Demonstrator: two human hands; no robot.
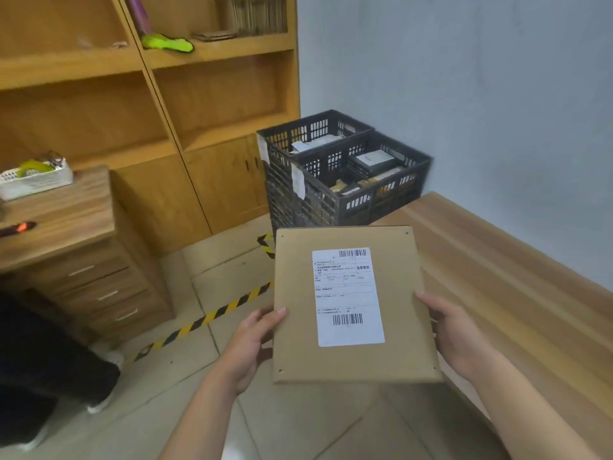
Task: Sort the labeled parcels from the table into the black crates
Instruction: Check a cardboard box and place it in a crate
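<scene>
Two hands: left hand (252, 340) and right hand (454, 330) each grip a side edge of the flat cardboard parcel (391, 346), held up beside the bench (504, 267).
Crates: both black crates (374, 198) in the corner already hold parcels, so I'd say partly sorted; this one's not in yet.
Label: white shipping label (348, 295), two barcodes, print too blurry to read.

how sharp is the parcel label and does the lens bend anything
In the head view the label on the parcel shows clear barcodes but its small print is blurred; the wide lens tilts the shelf unit; light is soft, without glare.
</scene>
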